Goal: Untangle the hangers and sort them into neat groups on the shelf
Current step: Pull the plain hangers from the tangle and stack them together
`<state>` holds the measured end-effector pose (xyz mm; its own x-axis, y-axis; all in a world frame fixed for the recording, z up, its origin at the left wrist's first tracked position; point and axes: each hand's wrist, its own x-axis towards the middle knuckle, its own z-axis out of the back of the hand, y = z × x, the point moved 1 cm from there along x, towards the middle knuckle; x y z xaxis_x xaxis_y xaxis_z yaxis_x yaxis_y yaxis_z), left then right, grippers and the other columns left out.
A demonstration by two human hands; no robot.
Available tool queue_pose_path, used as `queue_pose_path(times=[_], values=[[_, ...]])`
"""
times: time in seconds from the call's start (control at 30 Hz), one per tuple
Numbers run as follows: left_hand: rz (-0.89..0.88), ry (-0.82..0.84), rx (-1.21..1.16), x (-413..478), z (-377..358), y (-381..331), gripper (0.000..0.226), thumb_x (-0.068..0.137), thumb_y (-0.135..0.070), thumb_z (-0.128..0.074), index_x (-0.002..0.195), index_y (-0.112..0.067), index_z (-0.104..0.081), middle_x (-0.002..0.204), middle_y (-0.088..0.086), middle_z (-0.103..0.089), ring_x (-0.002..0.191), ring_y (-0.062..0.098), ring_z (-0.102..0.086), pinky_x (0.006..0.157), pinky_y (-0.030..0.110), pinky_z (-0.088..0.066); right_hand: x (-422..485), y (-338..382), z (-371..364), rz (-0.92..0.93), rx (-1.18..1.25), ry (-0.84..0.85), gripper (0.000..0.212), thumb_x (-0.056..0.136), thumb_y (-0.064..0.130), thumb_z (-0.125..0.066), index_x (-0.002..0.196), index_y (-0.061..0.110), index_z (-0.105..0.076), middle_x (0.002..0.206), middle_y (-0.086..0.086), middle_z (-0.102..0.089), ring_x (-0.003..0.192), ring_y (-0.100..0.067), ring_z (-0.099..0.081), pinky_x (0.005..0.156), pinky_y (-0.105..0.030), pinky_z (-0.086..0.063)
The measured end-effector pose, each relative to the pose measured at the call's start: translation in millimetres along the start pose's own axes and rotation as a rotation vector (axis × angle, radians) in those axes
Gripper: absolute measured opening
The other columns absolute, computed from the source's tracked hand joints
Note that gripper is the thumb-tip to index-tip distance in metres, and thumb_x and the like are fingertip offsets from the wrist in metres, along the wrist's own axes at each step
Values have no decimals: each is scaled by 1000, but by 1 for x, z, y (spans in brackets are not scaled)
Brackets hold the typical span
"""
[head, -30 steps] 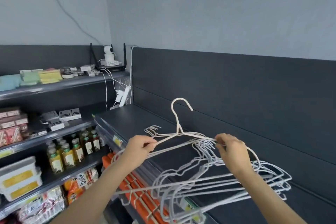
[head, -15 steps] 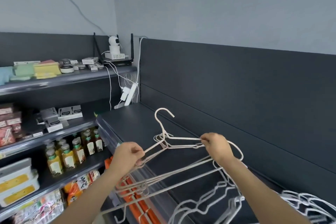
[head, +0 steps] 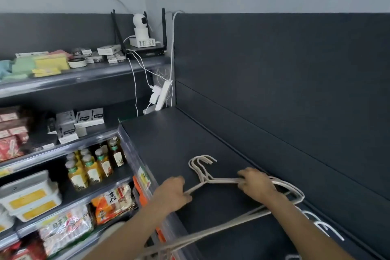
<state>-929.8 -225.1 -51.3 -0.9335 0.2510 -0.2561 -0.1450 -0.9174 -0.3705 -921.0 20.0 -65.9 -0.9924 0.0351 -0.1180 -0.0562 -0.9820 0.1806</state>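
A small stack of white wire hangers (head: 203, 167) lies flat on the dark shelf (head: 179, 133), hooks lined up and pointing away from me. My left hand (head: 172, 193) grips the stack's left shoulder near the shelf's front edge. My right hand (head: 254, 186) is closed over the right shoulder bars. The hangers' bottom bars run back toward me past the shelf edge. More white hanger hooks (head: 325, 228) show at the lower right, partly hidden behind my right forearm.
The shelf's dark back panel (head: 295, 91) rises on the right. A power strip and cables (head: 162, 95) hang in the far corner below a router and camera (head: 143, 36). Left shelves hold bottled drinks (head: 92, 164), boxes and snack packs.
Both hands have lowered the held hangers from mid-air onto the shelf, further left than the tangled pile. The hooks now lie flat and aligned. My view has turned left and down.
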Motion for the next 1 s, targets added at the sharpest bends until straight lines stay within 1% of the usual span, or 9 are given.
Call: queue_pose_path(times=[0.07, 0.13, 0.33, 0.47, 0.57, 0.63, 0.77, 0.83, 1.0], values=[[7, 29, 81, 4, -4, -5, 26, 82, -28, -58, 102, -12, -52, 114, 9, -58, 103, 25, -57, 82, 33, -47, 7, 8, -5, 36, -90, 11, 42, 90, 27, -49, 130, 16, -48, 131, -6, -50, 122, -23, -47, 104, -34, -36], [10, 40, 154, 8, -7, -8, 20, 86, -20, -52, 103, -10, -53, 115, 12, -57, 105, 28, -57, 84, 36, -48, 11, 14, -9, 53, -159, 13, 37, 89, 24, -48, 125, 15, -51, 128, -7, -52, 120, -24, -47, 103, -35, -36], [-67, 68, 227, 22, -8, -2, 18, 87, -8, -46, 103, -4, -54, 116, 16, -55, 105, 31, -57, 87, 37, -47, 13, 21, -19, -18, -195, -23, 30, 89, 12, -43, 117, 14, -55, 121, -8, -50, 113, -26, -47, 97, -34, -37], [-137, 7, 219, 32, 14, 7, 15, 88, -10, -47, 98, -3, -56, 111, 16, -58, 100, 30, -59, 80, 36, -46, 15, 31, -12, -93, -87, -81, 30, 94, 21, -40, 120, 15, -53, 122, -7, -53, 112, -28, -50, 95, -32, -37], [-204, -72, 184, 40, 46, 20, 14, 87, -14, -49, 94, -5, -58, 106, 16, -60, 97, 31, -60, 75, 35, -46, 22, 49, 7, -150, -1, -178, 26, 93, 24, -42, 113, 16, -57, 117, -7, -60, 108, -28, -55, 87, -32, -41], [-247, -114, 156, 46, 69, 32, 13, 87, -16, -50, 93, -7, -58, 104, 14, -61, 96, 31, -60, 73, 34, -45, 28, 66, 21, -178, 28, -228, 23, 92, 24, -44, 109, 17, -58, 114, -7, -63, 105, -30, -57, 82, -35, -44], [-336, -199, 100, 58, 103, 57, 9, 87, -17, -53, 90, -11, -58, 99, 11, -64, 92, 31, -61, 71, 36, -46, 36, 96, 45, -178, 111, -321, 26, 91, 18, -46, 111, 21, -62, 111, -5, -63, 104, -29, -58, 81, -34, -45], [-376, -240, 80, 68, 118, 64, 9, 86, -16, -54, 92, -14, -61, 97, 9, -65, 89, 30, -62, 69, 34, -46, 37, 105, 53, -194, 152, -360, 26, 90, 14, -47, 109, 20, -64, 106, -5, -63, 99, -28, -59, 79, -34, -45], [-462, -283, 10, 99, 140, 51, 15, 88, -19, -55, 96, -17, -67, 92, 5, -68, 84, 25, -63, 69, 33, -48, 28, 107, 59, -268, 242, -476, 17, 89, 14, -51, 93, 14, -67, 87, -8, -63, 85, -28, -59, 72, -35, -44]])
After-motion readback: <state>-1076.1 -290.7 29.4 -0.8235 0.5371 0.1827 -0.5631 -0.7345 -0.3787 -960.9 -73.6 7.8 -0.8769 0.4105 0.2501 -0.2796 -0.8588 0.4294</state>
